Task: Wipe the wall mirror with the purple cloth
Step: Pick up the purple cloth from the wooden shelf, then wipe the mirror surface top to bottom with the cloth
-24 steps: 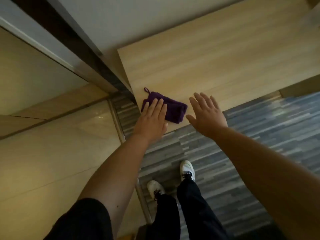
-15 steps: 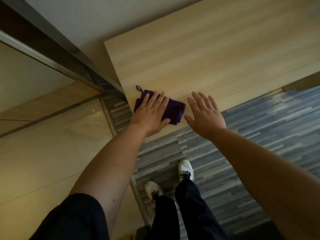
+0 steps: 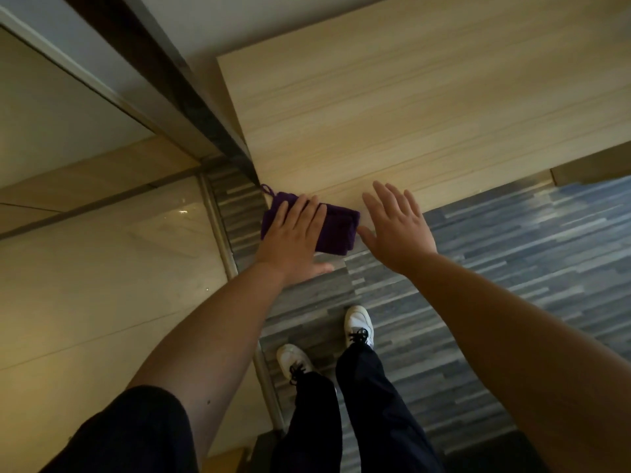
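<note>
Two bare hands reach over a pale wooden surface (image 3: pixel 409 107). At its near left corner lies the folded purple cloth (image 3: pixel 336 230). Left hand (image 3: pixel 293 240) lies flat on it, fingers (image 3: pixel 300 213) spread; right hand (image 3: pixel 396 227) hovers beside, fingers spread. Cloth looks soft, light; best pinched at its overhanging near edge.

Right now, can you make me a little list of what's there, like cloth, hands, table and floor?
cloth: purple cloth, folded, lying at the near corner of the wooden top, small loop at its far end
left hand: left hand laid flat on the cloth, fingers stretched out, not curled around it
right hand: right hand open beside the cloth, whether it touches anything is unclear
surface: light wooden top
floor: grey striped floor, white shoes below
</note>
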The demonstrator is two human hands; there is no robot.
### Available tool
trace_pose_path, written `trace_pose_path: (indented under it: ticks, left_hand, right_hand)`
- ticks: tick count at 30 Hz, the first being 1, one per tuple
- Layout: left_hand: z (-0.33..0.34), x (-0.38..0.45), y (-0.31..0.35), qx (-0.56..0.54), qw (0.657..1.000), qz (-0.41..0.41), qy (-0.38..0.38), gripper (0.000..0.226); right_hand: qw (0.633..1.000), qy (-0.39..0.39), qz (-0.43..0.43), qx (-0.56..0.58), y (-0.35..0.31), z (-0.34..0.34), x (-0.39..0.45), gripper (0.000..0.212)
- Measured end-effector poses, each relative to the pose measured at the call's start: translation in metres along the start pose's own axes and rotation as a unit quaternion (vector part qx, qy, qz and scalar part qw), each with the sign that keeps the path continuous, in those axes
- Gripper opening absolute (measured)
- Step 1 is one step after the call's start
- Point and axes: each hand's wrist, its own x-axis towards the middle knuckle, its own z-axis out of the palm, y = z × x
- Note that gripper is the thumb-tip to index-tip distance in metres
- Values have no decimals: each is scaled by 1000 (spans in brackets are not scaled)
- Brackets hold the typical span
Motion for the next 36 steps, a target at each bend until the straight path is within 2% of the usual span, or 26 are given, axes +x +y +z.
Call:
trace_pose_path:
  ticks: [3, 6, 8, 14, 20, 26, 32, 36]
  left_hand:
    - [12, -26, 9, 3, 998, -27, 49, 78]
    - [13, -47, 9, -13, 997, -35, 68, 65]
    - [5, -58, 0, -29, 996, -29, 79, 61]
    - [-57, -125, -58, -67, 976, -117, 168, 53]
    - [-137, -227, -135, -33, 930, -199, 308, 36]
    - [-221, -325, -208, -6, 880, -274, 389, 41]
    - [-281, -385, -265, 24, 845, -306, 439, 52]
    - [-321, -410, -305, 71, 818, -327, 467, 45]
  right_hand:
    - [1000, 4, -3, -6, -10, 1, -7, 66]
    - [1000, 4, -13, -16, -26, -1, -14, 65]
    - [999, 5, -23, -25, -39, -7, -18, 65]
    - [994, 11, -103, -35, -119, -66, -26, 63]
    - [979, 95, -180, -32, -233, -167, -34, 62]
    - [954, 193, -223, -59, -336, -265, -36, 61]
    - [917, 282, -276, -61, -411, -353, -30, 60]
    - [895, 329, -295, -64, -453, -403, -21, 62]
